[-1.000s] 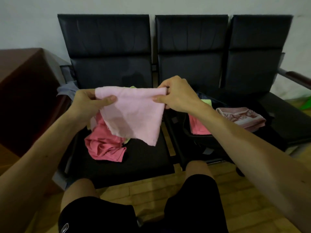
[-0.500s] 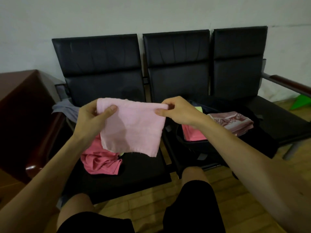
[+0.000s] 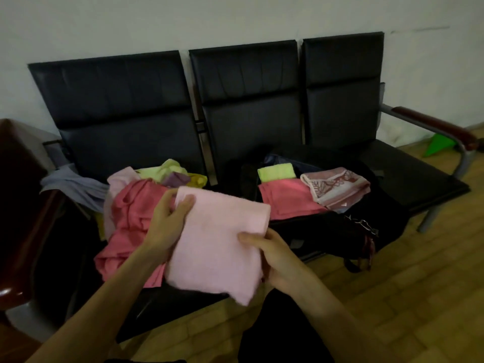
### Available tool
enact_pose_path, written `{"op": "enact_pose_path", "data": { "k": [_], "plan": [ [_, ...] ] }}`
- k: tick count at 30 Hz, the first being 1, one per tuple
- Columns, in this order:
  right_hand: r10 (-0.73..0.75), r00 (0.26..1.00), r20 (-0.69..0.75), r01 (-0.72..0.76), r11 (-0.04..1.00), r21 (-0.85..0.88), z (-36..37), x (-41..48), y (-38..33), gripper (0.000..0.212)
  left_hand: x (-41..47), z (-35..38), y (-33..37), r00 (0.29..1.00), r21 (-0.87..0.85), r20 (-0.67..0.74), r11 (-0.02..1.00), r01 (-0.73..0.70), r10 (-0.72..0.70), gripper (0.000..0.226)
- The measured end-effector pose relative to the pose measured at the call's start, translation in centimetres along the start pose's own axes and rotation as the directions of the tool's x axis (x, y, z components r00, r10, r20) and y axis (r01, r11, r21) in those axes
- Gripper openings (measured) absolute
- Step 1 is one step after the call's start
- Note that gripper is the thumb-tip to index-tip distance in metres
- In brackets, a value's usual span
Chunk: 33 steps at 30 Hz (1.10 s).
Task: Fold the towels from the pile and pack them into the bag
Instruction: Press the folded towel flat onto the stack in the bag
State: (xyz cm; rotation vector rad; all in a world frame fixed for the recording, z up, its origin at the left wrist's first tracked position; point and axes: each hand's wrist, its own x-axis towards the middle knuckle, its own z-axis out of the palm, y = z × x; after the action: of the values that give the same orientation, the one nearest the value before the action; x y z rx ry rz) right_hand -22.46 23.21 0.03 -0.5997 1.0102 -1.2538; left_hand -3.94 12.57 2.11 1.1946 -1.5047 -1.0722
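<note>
bag (image 3: 327, 231): black, lying open on the middle seat (image 3: 248, 113), at 2 o'clock from the held towel. its mouth faces up, likely so folded pieces drop in flat with no hand needed to hold it open.
pile (image 3: 131, 213): loose towels heaped on the left seat (image 3: 117, 113), at 10 o'clock from the held towel. deep pink is on top, with yellow-green and purple behind. the unfolded stock sits apart from the bag.
pink towel (image 3: 217, 244): the piece being worked, folded to a thick rectangle. it is held over the seats' front edge between pile and bag, near corner drooping. it looks ready, or nearly ready, to pack.
packed towels (image 3: 288, 203): a deep pink one lies flat in the bag, with a patterned towel (image 3: 335, 187) at its 3 o'clock and a green towel (image 3: 275, 172) at its 12 o'clock. they lie side by side, seemingly to leave room.
left hand (image 3: 167, 224): grips the towel's far-left corner, thumb on top, pinning the layers.
right hand (image 3: 275, 255): grips the right edge, thumb on top and fingers beneath, supporting the weight.
</note>
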Motion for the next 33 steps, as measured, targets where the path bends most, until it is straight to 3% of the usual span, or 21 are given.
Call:
{"op": "enact_pose_path", "data": {
  "k": [2,4,8,12,18,22,27,33],
  "plan": [
    [0.004,0.999,-0.049,-0.002,0.999,0.048,-0.9,0.4,-0.9,0.028,-0.2,1.2,-1.6,0.966,-0.239,0.147,0.94,0.245,-0.214,0.023],
    [0.023,0.995,-0.098,-0.019,0.999,0.038,-2.3,1.1,-1.7,0.029,-0.3,2.7,-3.1,0.902,-0.363,0.334,0.846,0.391,-0.274,0.044],
    [0.022,0.978,-0.208,-0.043,0.994,-0.097,-6.2,3.4,-3.2,0.033,-0.2,6.1,-5.4,0.796,-0.259,0.546,0.852,0.456,-0.26,0.067],
    [0.001,0.957,-0.29,-0.11,0.925,-0.362,-11.9,6.8,-5.0,0.037,2.5,10.7,-6.7,0.814,-0.104,0.509,0.918,0.383,-0.282,0.097],
    [-0.188,0.935,-0.301,-0.095,0.685,-0.723,-19.0,13.4,-9.8,0.054,8.4,18.7,-6.5,0.869,0.024,0.421,0.961,0.276,-0.26,0.091],
    [-0.195,0.937,-0.291,-0.149,0.529,-0.836,-22.8,18.4,-12.0,0.057,12.4,22.8,-7.3,0.892,0.181,0.376,0.964,0.196,-0.252,0.1],
    [-0.22,0.941,-0.256,-0.172,0.343,-0.924,-26.1,24.1,-10.9,0.049,16.5,26.9,-9.8,0.877,0.388,0.318,0.893,0.226,-0.36,0.106],
    [-0.261,0.935,-0.241,-0.17,0.267,-0.949,-28.1,27.2,-9.2,0.038,18.4,28.4,-11.9,0.857,0.432,0.309,0.864,0.259,-0.411,0.103]
  ]
}}
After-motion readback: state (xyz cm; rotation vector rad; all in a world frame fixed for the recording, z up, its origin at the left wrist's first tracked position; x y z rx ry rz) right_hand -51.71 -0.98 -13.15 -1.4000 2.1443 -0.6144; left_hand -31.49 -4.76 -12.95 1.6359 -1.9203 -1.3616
